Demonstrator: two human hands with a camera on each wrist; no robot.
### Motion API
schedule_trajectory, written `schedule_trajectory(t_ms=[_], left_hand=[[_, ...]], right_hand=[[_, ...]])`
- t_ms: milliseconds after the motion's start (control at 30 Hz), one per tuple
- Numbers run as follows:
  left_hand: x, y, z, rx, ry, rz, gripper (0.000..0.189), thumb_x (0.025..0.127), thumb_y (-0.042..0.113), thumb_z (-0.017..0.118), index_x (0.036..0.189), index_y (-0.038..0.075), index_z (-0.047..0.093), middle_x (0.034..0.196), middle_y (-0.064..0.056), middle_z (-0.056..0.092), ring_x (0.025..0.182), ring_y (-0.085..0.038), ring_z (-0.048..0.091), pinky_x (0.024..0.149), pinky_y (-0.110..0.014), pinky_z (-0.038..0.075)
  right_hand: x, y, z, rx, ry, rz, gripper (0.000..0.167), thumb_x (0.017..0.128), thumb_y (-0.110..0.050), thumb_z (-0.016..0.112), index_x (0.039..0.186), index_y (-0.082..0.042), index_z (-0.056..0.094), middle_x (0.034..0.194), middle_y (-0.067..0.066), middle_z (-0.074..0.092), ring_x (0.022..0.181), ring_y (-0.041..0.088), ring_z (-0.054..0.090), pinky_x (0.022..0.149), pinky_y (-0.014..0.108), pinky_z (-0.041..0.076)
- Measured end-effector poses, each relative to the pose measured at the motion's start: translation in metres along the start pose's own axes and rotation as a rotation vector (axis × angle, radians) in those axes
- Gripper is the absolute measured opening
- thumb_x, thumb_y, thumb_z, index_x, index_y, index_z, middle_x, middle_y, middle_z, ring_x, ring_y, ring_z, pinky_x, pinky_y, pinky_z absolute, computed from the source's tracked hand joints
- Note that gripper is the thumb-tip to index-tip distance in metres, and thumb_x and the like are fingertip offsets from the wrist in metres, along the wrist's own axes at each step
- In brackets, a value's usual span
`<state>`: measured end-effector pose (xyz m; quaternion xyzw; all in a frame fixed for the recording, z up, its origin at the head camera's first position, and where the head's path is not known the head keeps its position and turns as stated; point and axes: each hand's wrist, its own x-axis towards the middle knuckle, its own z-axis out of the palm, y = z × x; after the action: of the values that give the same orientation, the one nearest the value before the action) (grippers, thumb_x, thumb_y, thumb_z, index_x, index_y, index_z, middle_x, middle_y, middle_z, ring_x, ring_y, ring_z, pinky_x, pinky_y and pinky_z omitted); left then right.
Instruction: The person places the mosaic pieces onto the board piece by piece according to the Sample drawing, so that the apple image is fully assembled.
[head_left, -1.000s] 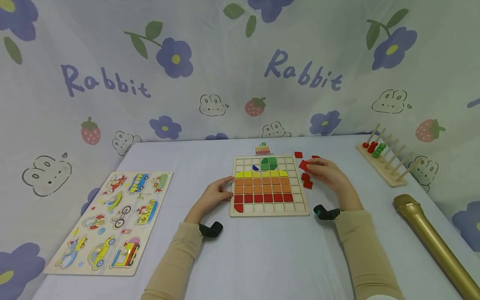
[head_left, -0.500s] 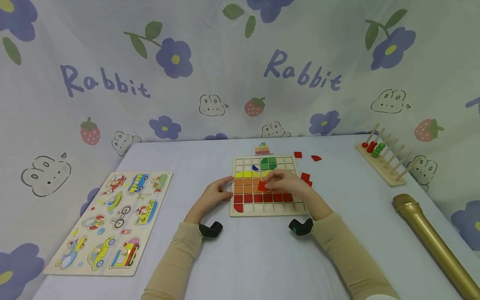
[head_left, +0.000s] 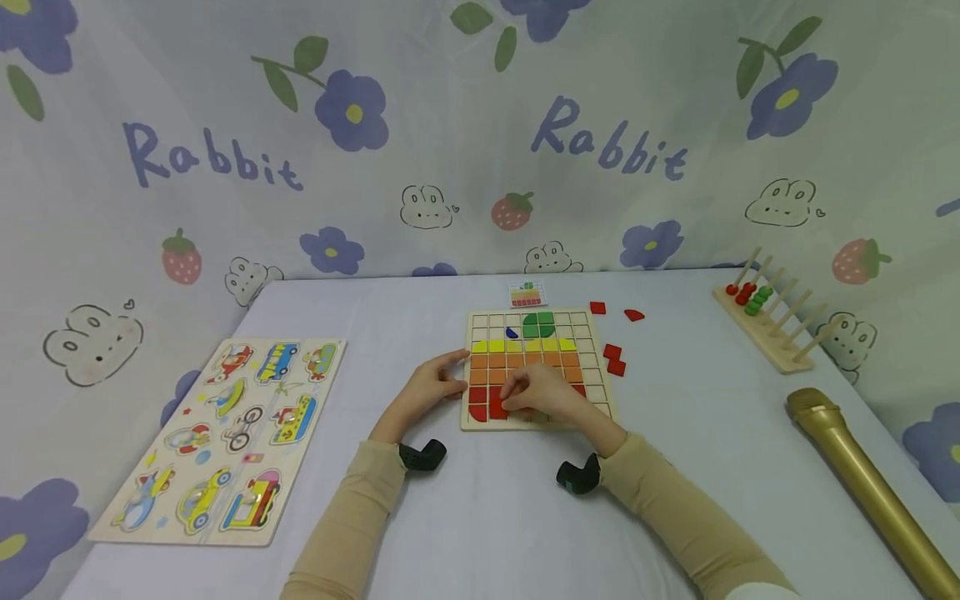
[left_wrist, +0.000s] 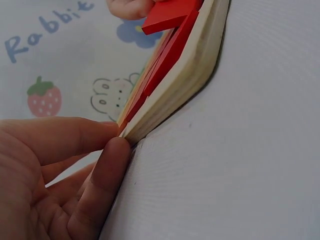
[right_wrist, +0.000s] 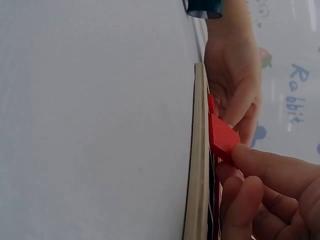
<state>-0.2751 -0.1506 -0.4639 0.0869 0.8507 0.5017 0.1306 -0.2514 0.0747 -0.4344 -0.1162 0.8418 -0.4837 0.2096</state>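
Note:
A wooden grid board (head_left: 595, 392) holds rows of yellow, orange and red tiles, with green pieces (head_left: 538, 325) and a small blue piece (head_left: 512, 332) near its top. My right hand (head_left: 551, 392) pinches a red square tile (right_wrist: 225, 137) between thumb and fingertips, over the bottom row beside a rounded red piece (head_left: 477, 412). In the left wrist view that tile sits tilted against the board. My left hand (head_left: 426, 387) touches the board's left edge with thumb and fingertips, its fingers fairly straight. The right hand hides part of the lower rows.
Loose red tiles (head_left: 612, 352) lie right of the board, with a red quarter-round piece (head_left: 634, 315) behind them. A small pattern card (head_left: 527, 293) stands behind the board. A vehicle puzzle (head_left: 225, 442) lies left; a bead rack (head_left: 772, 333) and gold microphone (head_left: 862, 475) lie right.
My right hand has carried a red square tile from the right side leftward across the board and down to its bottom row. The left hand has stayed at the board's left edge.

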Motion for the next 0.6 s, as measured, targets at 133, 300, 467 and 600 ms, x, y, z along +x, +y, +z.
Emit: schedule_trajectory(t_ms=[133,300,467,600], left_hand=[[-0.014,0.022,-0.003,0.011,-0.011,0.010,0.057,0.085,0.007,0.064,0.137,0.005,0.043,0.072,-0.012,0.056,0.065,-0.016,0.053,0.064,-0.026,0.044],[-0.006,0.010,-0.001,0.010,-0.007,0.003,0.057,0.084,0.010,0.066,0.137,0.010,0.045,0.071,-0.010,0.055,0.063,-0.015,0.052,0.062,-0.026,0.043],[0.001,-0.002,0.000,-0.001,-0.003,-0.010,0.056,0.083,0.014,0.067,0.136,0.018,0.048,0.070,-0.007,0.055,0.062,-0.013,0.053,0.062,-0.025,0.044],[0.002,-0.003,0.000,0.006,0.000,-0.004,0.056,0.083,0.013,0.067,0.136,0.018,0.048,0.070,-0.006,0.055,0.062,-0.013,0.053,0.062,-0.025,0.045]], right_hand=[[0.000,0.000,0.002,-0.082,-0.004,-0.038,0.005,0.080,-0.012,0.071,0.078,-0.010,0.067,0.072,0.002,0.060,0.059,0.016,0.051,0.052,0.024,0.042],[0.000,0.000,0.003,-0.109,-0.012,-0.036,0.006,0.081,-0.015,0.071,0.078,-0.011,0.068,0.069,0.001,0.059,0.053,0.014,0.048,0.049,0.024,0.038],[-0.002,-0.002,0.003,-0.101,-0.012,-0.020,0.005,0.082,-0.014,0.069,0.080,-0.010,0.070,0.067,0.000,0.057,0.049,0.014,0.045,0.048,0.023,0.036],[-0.003,-0.004,-0.003,-0.076,-0.003,-0.004,0.004,0.083,-0.013,0.068,0.084,-0.010,0.070,0.074,0.002,0.059,0.055,0.015,0.048,0.050,0.024,0.038]])
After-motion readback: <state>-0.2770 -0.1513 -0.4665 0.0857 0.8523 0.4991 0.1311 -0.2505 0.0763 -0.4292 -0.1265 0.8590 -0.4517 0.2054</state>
